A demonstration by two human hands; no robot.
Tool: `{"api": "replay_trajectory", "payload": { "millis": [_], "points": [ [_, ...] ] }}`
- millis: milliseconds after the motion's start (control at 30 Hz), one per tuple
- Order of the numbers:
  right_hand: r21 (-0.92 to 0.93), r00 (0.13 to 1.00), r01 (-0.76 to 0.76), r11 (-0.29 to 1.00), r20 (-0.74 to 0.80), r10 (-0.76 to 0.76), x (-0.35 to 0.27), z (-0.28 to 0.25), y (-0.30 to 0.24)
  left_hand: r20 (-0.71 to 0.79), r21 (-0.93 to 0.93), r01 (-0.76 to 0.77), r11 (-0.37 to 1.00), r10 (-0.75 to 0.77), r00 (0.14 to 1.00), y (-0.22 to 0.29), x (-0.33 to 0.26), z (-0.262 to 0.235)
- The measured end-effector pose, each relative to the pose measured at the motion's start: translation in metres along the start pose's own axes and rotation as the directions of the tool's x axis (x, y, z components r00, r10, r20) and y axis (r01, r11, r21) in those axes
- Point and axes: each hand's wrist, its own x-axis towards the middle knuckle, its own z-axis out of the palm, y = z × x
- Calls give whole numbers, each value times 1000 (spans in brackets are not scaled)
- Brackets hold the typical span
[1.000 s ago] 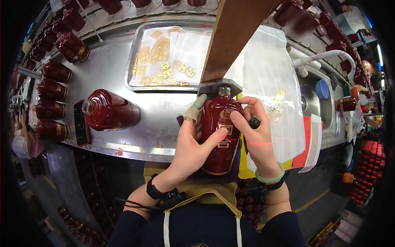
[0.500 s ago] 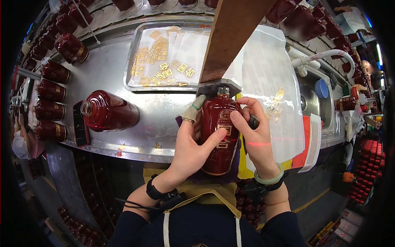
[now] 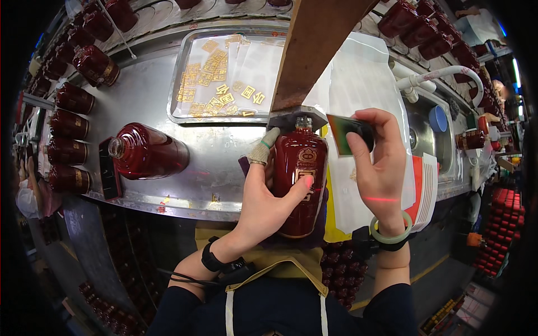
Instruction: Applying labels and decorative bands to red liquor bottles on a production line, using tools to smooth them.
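Observation:
A dark red glass bottle (image 3: 302,219) lies tilted in front of me, its neck against the grey metal block (image 3: 322,119) at the foot of a wooden post. My left hand (image 3: 259,200) is wrapped round its left side, thumb across the gold characters (image 3: 304,178) on the front; a knitted cot covers one fingertip. A gold emblem (image 3: 307,155) sits above them. Right of the bottle and apart from it, my right hand (image 3: 385,162) pinches a small flat scraper (image 3: 340,130) with a dark grip and a brownish-green blade. A red light line crosses bottle and hand.
A steel tray (image 3: 175,111) of gold character stickers (image 3: 215,63) stands behind on the metal bench. Another red bottle (image 3: 150,152) lies at left, near several more. White sheets (image 3: 364,70) cover the right side, before a sink with a blue bowl (image 3: 437,119). The wooden post (image 3: 311,53) rises centrally.
My right hand has left the bottle and moved right, turning the scraper up into view. The left hand and the bottle have hardly moved.

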Motion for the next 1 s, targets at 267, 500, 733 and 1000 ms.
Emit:
{"api": "replay_trajectory", "payload": {
  "millis": [267, 500, 733, 1000],
  "points": [
    [-364, 776, 583, 726, 513, -366, 28, 13, -31, -21, -41, -58, 997, 58, 998, -7, 0, 1],
    [-337, 793, 540, 771, 509, -334, 25, 14, -29, 6, -11, 9, 1000, -9, 1000, -5, 1, 1],
    [-167, 955, 150, 974, 280, -99, -1, -1, -19, 51, -134, 35, 990, -28, 998, -2, -3, -5],
    [-199, 1000, 9, 980, -14, -12, -33, -1, 5, 72, -269, 67, 961, -49, 996, -7, -5, -17]
  ]
}}
